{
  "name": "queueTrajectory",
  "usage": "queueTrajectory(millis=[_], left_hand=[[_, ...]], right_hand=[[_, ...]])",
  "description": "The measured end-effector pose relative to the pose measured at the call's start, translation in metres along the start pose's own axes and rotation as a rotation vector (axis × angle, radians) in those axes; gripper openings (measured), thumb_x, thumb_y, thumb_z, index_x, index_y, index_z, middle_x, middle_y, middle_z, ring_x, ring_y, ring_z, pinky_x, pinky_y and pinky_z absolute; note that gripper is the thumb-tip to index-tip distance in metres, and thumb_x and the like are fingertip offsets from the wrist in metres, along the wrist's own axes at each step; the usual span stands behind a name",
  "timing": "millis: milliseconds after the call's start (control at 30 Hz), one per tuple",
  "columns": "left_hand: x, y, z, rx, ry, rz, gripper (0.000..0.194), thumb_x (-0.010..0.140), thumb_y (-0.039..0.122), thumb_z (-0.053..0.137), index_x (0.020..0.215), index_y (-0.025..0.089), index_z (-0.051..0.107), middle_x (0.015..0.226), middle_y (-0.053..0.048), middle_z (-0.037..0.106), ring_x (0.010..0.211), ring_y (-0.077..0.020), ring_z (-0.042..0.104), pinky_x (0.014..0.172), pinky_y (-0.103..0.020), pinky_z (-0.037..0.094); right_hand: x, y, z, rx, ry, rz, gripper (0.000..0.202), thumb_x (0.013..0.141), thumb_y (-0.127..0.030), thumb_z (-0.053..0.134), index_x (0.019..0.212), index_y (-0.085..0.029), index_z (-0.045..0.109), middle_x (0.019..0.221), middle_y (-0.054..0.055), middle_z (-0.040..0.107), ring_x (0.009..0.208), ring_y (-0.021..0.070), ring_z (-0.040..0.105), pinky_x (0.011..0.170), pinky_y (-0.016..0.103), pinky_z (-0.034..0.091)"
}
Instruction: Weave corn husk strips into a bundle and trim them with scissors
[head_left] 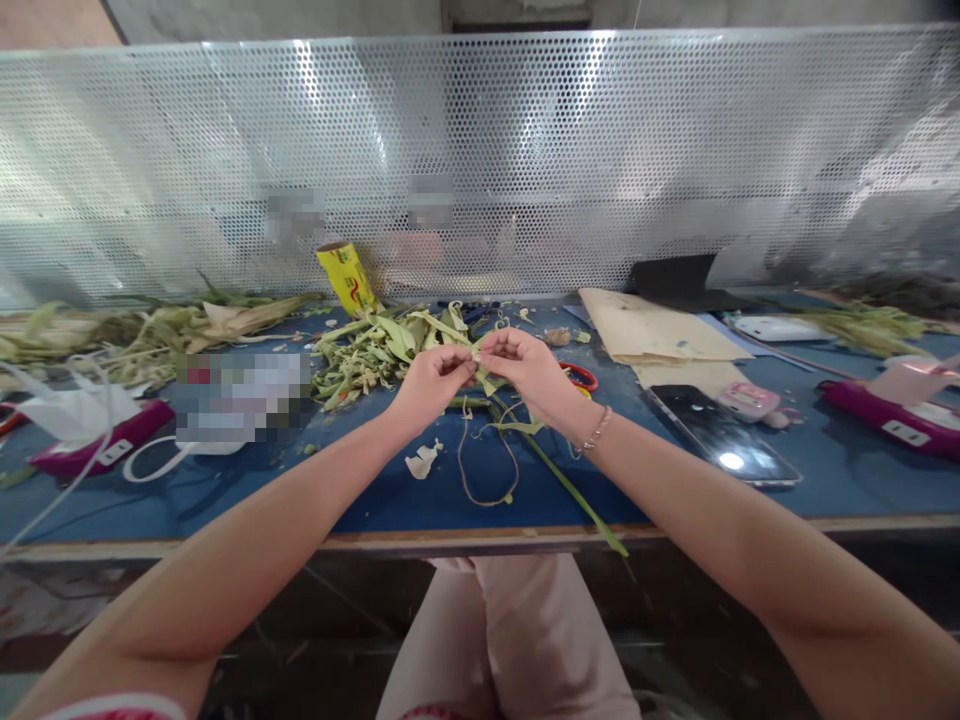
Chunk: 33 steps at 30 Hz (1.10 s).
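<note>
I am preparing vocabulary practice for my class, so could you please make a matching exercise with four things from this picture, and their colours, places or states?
Things
1. Leafy pile
2. Tube
3. Phone
4. Bracelet

Descriptions
A. Lying flat, with a dark screen
B. Worn at the wrist of the right hand
C. Mostly green
D. Yellow and tilted

Right pairs: 1-C, 2-D, 3-A, 4-B

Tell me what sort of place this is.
Probably a workshop: the left hand and right hand pinch a pale green plant piece beside a leafy green heap, scraps litter the blue tabletop, and a perforated metal panel stands along its back.
</note>
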<state>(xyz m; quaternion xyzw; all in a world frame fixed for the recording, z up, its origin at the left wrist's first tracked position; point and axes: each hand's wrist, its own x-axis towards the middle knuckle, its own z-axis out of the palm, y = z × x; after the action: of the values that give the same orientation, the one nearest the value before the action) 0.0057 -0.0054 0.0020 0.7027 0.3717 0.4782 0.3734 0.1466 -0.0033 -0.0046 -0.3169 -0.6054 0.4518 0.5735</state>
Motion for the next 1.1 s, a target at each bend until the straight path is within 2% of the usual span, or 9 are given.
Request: queueTrajectory(millis=[167,467,833,967,1100], left_hand=[[-0.001,0.0035,-0.0004,0.079,-0.009,0.045,0.008,0.07,0.023,0.054,0.065,0.016,0.055,0.054,0.003,0.053,0.054,-0.0095,0.052,0.06,-0.024,0.044],[-0.0018,0.0046,0.0007,0.041,-0.005,0.019,0.008,0.069,0.023,0.056,0.067,0.015,0.058,0.057,0.002,0.055,0.054,-0.0086,0.052,0.059,-0.023,0.045],[0.0001,-0.0038,-0.0005,-0.028,0.001,-0.05,0.012,0.067,0.026,0.056,0.064,0.016,0.059,0.056,0.002,0.055,0.055,-0.0094,0.052,0.06,-0.024,0.044],[0.0006,-0.0036,0.0011,-0.179,0.015,-0.131,0.008,0.062,0.019,0.058,0.067,0.015,0.061,0.06,0.001,0.059,0.057,-0.0095,0.054,0.065,-0.026,0.046],[0.0001,-0.0023,0.003,-0.238,0.026,-0.146,0.017,0.055,0.011,0.061,0.072,0.014,0.061,0.064,0.0,0.062,0.062,-0.01,0.058,0.072,-0.028,0.047]], right_hand=[[0.0008,0.0019,-0.0002,0.035,0.0,0.015,0.018,0.063,-0.031,0.062,0.07,-0.018,0.051,0.065,-0.004,0.051,0.059,0.0067,0.048,0.059,0.023,0.043],[0.0006,0.0018,0.0009,0.004,0.021,0.002,0.021,0.056,-0.02,0.065,0.072,-0.018,0.051,0.067,-0.003,0.053,0.064,0.0077,0.051,0.066,0.025,0.045],[0.0004,-0.0037,-0.0051,-0.252,-0.051,0.005,0.013,0.061,-0.022,0.06,0.07,-0.016,0.053,0.069,0.0,0.056,0.063,0.0096,0.053,0.065,0.028,0.045],[0.0005,-0.0037,-0.0059,-0.337,0.0,-0.033,0.009,0.062,-0.021,0.058,0.069,-0.017,0.053,0.068,0.001,0.058,0.061,0.0104,0.053,0.062,0.028,0.044],[0.0024,-0.0001,-0.0079,-0.355,0.032,-0.077,0.007,0.062,-0.021,0.057,0.067,-0.016,0.054,0.067,0.001,0.058,0.06,0.0103,0.052,0.059,0.026,0.044]])
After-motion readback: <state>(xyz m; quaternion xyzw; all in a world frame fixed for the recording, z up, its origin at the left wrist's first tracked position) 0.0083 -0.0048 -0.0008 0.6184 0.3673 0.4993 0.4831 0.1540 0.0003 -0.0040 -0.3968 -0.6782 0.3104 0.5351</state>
